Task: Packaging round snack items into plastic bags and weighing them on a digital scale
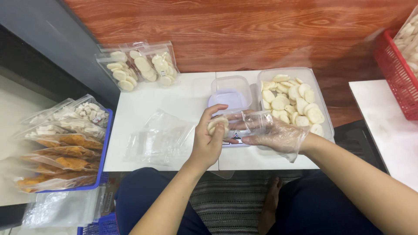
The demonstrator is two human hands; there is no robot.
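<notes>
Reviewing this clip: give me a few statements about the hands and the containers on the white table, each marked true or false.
1. The left hand holds a small stack of pale round pieces. True.
2. The right hand is bare. False: it wears a clear plastic glove.
3. The large clear tub is filled with pale round pieces. True.
4. The small clear container is full of round pieces. False: none show inside it.
5. Filled clear bags lie at the table's far left corner. True.
6. The blue crate stands on the person's right. False: it is on their left.
</notes>
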